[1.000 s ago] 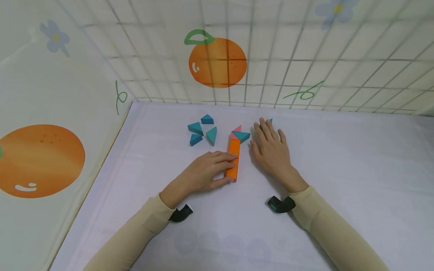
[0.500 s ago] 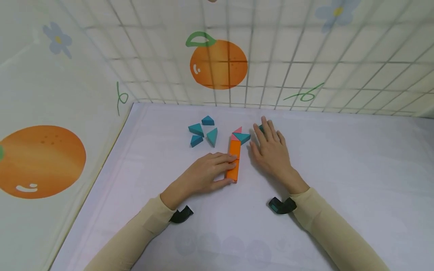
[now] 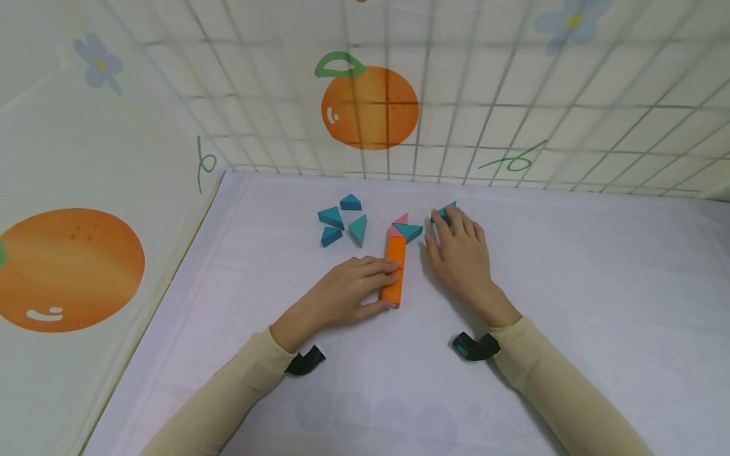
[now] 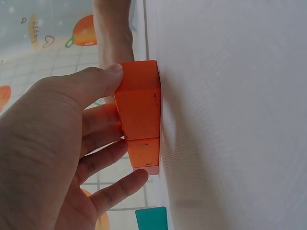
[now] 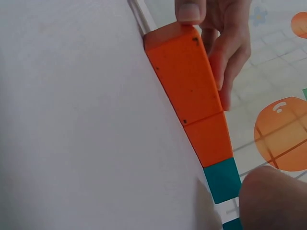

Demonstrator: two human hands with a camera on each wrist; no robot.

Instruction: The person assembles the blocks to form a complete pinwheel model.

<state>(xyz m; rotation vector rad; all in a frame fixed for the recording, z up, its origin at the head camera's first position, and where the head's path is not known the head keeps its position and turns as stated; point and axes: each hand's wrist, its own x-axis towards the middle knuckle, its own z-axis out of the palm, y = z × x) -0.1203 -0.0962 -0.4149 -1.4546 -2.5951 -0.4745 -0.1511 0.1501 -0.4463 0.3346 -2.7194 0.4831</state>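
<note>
Two glossy orange rectangular blocks (image 3: 396,251) lie end to end on the white-covered table (image 3: 599,266), forming a column headed by pink triangular pieces (image 3: 402,218) and a teal triangular block (image 3: 408,232). Left hand (image 3: 350,288): partly curled, thumb at the column's near end, fingers along its left side, holding the orange pair. Right hand (image 3: 459,253): fingers loosely bent over a second teal triangular block (image 3: 438,217), thumb apart from it; no firm grip is evident.

Assessment: the step in hand appears to be handling a further piece while the column is steadied. The next move would call for drawing that piece to the column's head without disturbing the joints. Four blue-green triangular blocks (image 3: 358,230) lie loose to the left.

Writing: the word "happy" (image 4: 34,28) reads sideways on the printed backdrop (image 3: 274,82). Orange surfaces bear small dark marks; no brand or label is legible on any block.
</note>
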